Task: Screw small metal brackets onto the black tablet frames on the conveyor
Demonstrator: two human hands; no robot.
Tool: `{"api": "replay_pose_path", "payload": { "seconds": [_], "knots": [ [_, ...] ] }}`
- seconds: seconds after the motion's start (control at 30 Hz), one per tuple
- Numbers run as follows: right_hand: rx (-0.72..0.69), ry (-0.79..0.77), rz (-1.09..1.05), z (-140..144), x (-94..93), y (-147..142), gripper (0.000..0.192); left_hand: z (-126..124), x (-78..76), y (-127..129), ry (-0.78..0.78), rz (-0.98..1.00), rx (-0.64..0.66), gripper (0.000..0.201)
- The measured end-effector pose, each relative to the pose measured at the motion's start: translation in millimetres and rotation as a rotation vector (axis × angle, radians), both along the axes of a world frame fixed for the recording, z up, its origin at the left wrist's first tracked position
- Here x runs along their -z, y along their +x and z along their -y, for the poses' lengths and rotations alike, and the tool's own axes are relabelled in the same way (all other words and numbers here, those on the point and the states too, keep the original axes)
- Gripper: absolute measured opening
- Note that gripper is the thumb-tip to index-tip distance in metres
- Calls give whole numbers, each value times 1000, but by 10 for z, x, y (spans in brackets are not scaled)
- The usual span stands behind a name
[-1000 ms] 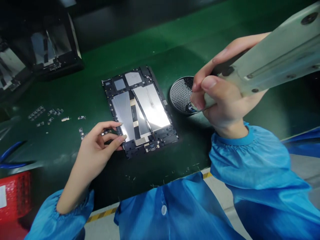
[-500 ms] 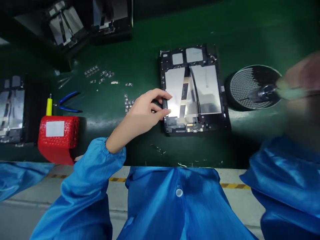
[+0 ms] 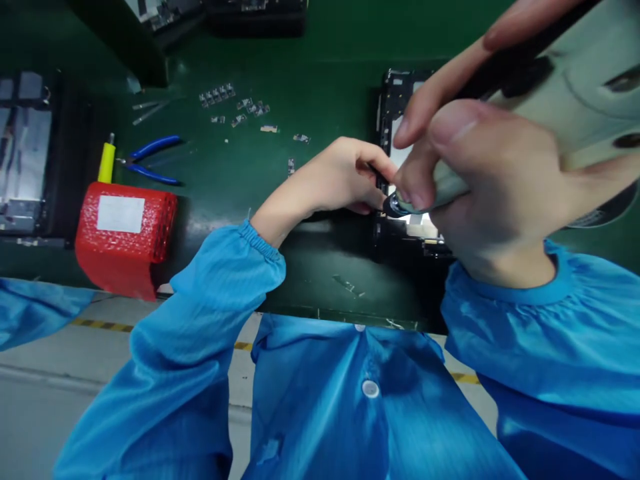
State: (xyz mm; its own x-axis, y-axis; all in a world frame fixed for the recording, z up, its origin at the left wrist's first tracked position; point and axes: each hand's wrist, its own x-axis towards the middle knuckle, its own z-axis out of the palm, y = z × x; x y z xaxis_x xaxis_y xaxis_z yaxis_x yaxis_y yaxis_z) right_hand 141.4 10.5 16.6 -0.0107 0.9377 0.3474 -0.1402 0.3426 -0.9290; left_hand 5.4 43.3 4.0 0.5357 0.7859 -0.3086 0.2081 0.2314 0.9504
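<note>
An opened tablet (image 3: 415, 230) with dark edges and silvery inner plates lies on the green table, largely hidden under my hands. My left hand (image 3: 335, 177) is at its left edge, thumb and fingers curled in on the rim. Whether a small part is also between those fingertips, I cannot tell. My right hand (image 3: 500, 180) is closed around a pale electric screwdriver (image 3: 595, 93), which slants in from the upper right. Its dark tip is low over the tablet's left side, close to my left fingertips; contact with a screw is hidden.
Left on the table are a red bubble-wrap bundle (image 3: 120, 240), blue-handled pliers (image 3: 153, 163) and a yellow-handled tool (image 3: 107, 160). Small circuit pieces (image 3: 217, 95) lie behind my left hand. Another opened tablet (image 3: 25, 160) is at far left. A round dish (image 3: 607, 210) shows partly at right.
My right hand has brought the screwdriver left from the round dish to the tablet. My left hand stays at the tablet's left edge. The view has shifted, so things appear higher and further right.
</note>
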Motion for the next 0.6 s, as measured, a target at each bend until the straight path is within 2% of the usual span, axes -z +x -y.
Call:
{"api": "replay_pose_path", "payload": {
  "seconds": [0.1,0.2,0.3,0.4,0.5,0.6],
  "knots": [
    [129,163,-121,-74,89,-68,82,14,-11,11,-43,17,-8,32],
    [245,282,-142,-84,71,-113,56,23,-30,6,-39,13,0,34],
    [225,336,-104,-65,47,-115,39,37,-46,-7,-29,27,15,31],
    [185,383,-90,-56,94,-78,31,43,-26,-5,-35,59,-9,30],
    [177,349,-62,-53,139,-12,46,40,7,8,-36,60,-24,32],
    [92,123,60,-48,100,85,79,46,9,15,-31,37,-10,30]
  ]
}}
